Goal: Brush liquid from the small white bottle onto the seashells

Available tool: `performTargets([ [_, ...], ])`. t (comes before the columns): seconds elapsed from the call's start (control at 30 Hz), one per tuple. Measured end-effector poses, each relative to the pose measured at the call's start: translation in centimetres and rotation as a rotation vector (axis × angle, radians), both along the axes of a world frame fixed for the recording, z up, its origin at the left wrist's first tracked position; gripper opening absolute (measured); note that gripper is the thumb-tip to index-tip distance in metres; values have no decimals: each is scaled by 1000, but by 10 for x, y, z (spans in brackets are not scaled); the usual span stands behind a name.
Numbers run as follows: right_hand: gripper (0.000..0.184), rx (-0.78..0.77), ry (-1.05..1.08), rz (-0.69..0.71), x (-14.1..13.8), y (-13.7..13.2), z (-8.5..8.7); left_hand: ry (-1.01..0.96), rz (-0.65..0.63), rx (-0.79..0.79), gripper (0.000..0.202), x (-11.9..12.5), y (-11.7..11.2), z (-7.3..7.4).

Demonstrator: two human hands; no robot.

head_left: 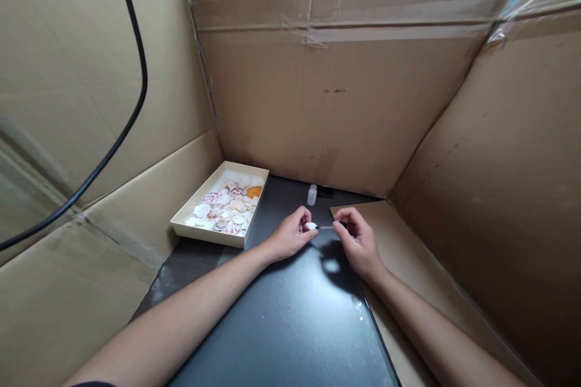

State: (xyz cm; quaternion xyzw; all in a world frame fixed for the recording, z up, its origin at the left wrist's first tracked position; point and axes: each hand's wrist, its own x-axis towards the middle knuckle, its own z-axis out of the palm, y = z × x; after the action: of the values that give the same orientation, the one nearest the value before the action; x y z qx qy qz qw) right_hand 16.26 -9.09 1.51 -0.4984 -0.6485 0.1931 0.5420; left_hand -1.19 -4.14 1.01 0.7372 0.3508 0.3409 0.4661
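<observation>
My left hand (290, 236) pinches a small white seashell (311, 226) between thumb and fingers. Facing it, my right hand (358, 245) is closed on a thin brush (324, 228) with a pale stem; its dark end in my fingers looks like a black cap. The brush's dark tip meets the shell's right edge, or comes very close; I cannot tell which. Just beyond both hands stands a small, uncapped translucent bottle (311, 195), upright on the dark table (290, 320).
To the left, a cream box (209, 237) holds many white, striped and orange shells (233, 202). A cardboard sheet (403, 254) lies under my right forearm. Cardboard walls (345, 115) enclose the table, and a black cable (136, 72) hangs at the left.
</observation>
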Motion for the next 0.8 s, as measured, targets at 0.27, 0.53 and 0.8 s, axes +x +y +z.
performTargets([
  [0.27,15,19,-53,-45,-2,1,2,-23,-28,-5,21,1,-1,1],
  [0.53,15,13,-38,-25,-2,0,1,5,-44,15,21,0,-1,1],
  [0.8,18,15,-80,-19,-1,0,2,68,-22,93,16,0,0,0],
])
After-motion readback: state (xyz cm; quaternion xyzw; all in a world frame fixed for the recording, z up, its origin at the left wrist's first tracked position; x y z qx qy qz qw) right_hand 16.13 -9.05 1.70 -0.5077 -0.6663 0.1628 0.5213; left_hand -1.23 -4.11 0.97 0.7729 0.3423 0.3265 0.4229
